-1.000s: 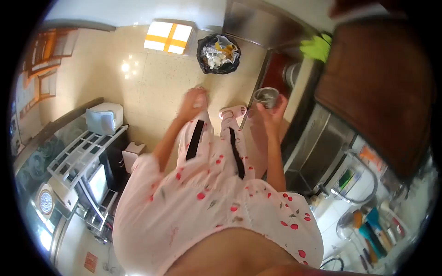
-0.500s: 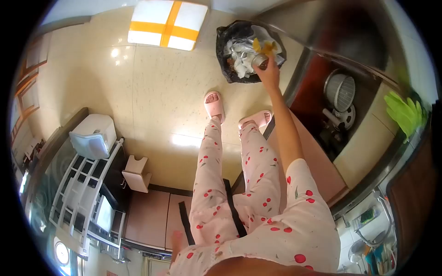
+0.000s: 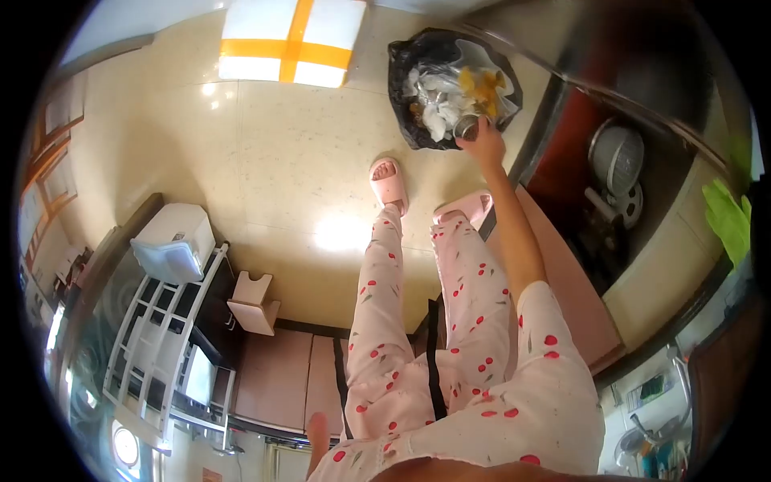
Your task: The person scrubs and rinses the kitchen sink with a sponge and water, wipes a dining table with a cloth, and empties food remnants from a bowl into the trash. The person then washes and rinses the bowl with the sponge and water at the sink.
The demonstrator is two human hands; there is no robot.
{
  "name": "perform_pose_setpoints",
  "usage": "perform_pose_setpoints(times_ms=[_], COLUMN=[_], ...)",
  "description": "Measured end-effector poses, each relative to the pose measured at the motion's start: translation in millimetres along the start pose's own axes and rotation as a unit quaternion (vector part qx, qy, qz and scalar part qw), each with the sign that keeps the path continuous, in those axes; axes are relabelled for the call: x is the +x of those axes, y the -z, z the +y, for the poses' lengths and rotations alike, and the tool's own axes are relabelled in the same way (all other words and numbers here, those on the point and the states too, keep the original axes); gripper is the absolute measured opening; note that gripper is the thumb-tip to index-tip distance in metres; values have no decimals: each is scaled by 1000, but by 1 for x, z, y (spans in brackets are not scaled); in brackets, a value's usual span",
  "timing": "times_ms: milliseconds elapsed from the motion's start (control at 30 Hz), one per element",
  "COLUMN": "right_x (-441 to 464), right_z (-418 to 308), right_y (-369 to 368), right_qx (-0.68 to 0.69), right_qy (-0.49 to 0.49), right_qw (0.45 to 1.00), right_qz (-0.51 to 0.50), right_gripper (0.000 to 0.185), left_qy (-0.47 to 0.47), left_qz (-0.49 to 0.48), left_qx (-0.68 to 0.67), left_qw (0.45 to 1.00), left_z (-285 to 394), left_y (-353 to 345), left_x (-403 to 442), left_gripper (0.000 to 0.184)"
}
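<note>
My right hand (image 3: 484, 146) grips a small round metallic cup (image 3: 468, 127) over the black bin bag (image 3: 401, 76) (left hand (image 3: 319, 427): can't tell).

The person wears long, loose pants (image 3: 474, 321) in very pale pink. Little red cherries are dotted all over them, with small gray-green leaves and thin stems. The pants go down to the ankles. Past the bottom of the pants are soft pink slippers (image 3: 389, 186), each with one wide band and a round, thick edge. The toes peek out of the left one. Up from the pants is a loose top (image 3: 554, 410) with the same pale color and bigger red cherries. Its right sleeve (image 3: 540, 309) is wide and stops near the elbow. Two flat black straps (image 3: 434, 361) hang in front of the pants. The right hand (image 3: 486, 146) and left hand (image 3: 319, 427) are bare.
</note>
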State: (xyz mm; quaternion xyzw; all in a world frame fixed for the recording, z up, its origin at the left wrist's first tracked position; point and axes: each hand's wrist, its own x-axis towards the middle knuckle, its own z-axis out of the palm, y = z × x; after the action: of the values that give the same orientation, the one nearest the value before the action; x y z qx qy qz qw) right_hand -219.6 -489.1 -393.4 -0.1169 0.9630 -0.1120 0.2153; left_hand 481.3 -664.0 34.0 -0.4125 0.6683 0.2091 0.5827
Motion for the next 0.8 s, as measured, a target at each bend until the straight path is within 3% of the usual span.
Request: perform_pose_setpoints(times_ms=[33, 133, 267, 300, 400, 433, 500, 533, 600, 700, 733, 800], right_x=[3, 6, 0, -4, -10, -12, -32, -47, -94, -185, -220, -283], right_z=[2, 0, -10, -7, -5, -10, -27, -32, -49, -51, -66, -55], right_y=[6, 11, 18, 16, 24, 36, 75, 102, 179, 275, 334, 423], right_qx=[-3, 31, 30, 9, 11, 72, 215, 278, 373, 383, 460, 335], right_qy=[54, -8, 78, 25, 37, 11, -7, -18, -69, -19, -7, -8], right_qw=[997, 999, 974, 992, 996, 993, 966, 945, 917, 898, 860, 921], right_qz=[47, 22, 209, 121, 79, 92, 142, 173, 121, 213, 220, 197], right_gripper=[68, 66, 62, 61, 63, 63, 62, 62, 62, 74, 81, 70], left_qy=[-5, 11, 38, 39, 29, -17, -105, -100, -115, -179, -205, -255], left_qz=[3, 21, 39, 40, 42, 78, 122, 85, 39, 52, 71, 115], left_qx=[8, -14, -122, -149, -124, -57, 83, 20, -110, -118, -111, -93], left_qw=[1000, 1000, 991, 987, 991, 995, 984, 991, 986, 975, 970, 955], left_z=[2, 5, 19, 22, 15, 14, 3, -4, 5, 58, 80, 118], left_y=[3, 9, 29, 33, 29, 26, 15, 8, -2, 28, 44, 84], left_x=[1, 11, 17, 14, 20, 33, 19, 9, 45, 109, 128, 156], left_gripper=[17, 17, 15, 15, 16, 16, 17, 20, 27, 30, 31, 33])
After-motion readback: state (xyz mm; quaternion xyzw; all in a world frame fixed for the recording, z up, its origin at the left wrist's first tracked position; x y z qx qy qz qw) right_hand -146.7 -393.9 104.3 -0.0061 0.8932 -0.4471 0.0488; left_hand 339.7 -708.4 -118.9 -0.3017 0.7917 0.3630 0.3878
